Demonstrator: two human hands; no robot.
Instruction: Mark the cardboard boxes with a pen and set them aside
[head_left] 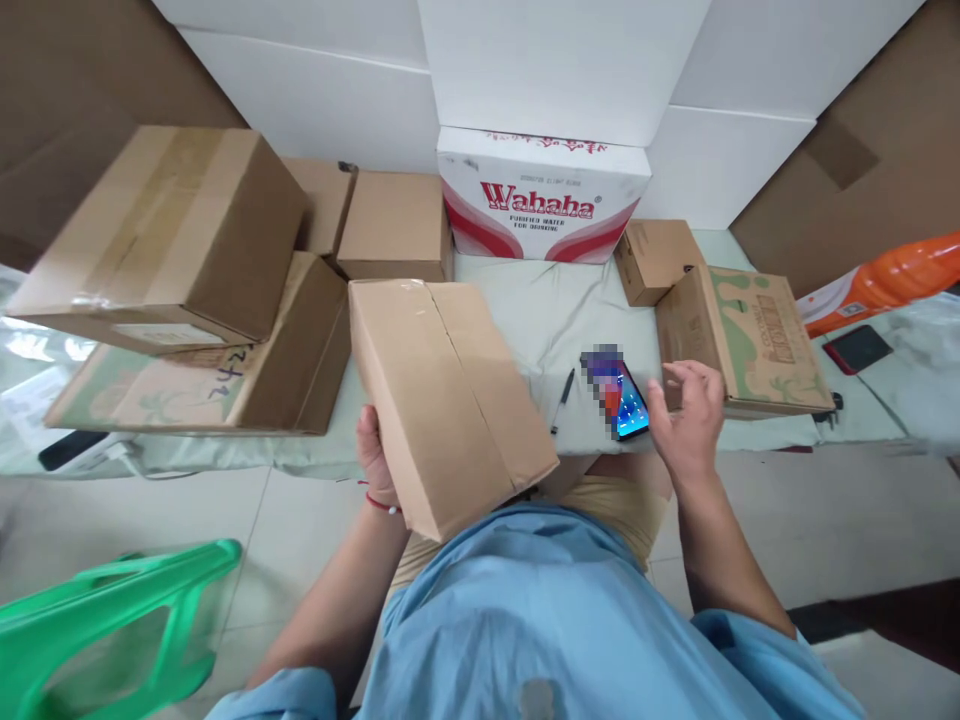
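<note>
My left hand (375, 455) grips a brown cardboard box (454, 390) by its left side, thumb showing at the edge and the other fingers hidden behind it. The box is tilted in front of my body, over the table's front edge. To its right, my right hand (690, 410) hovers with fingers apart and slightly bent, holding nothing. Just left of that hand lies a smartphone (634, 408) with a lit screen, part of it blurred by pixels. Between box and phone rests a dark pen (564, 398).
Stacked cardboard boxes (232, 230) stand at the left. A white-and-red Wahaha carton (544, 200) is at the back. On the right are a green-printed box (772, 340), a small box (656, 255) and an orange bottle-shaped object (892, 275). A green plastic stool (176, 590) stands on the floor, lower left.
</note>
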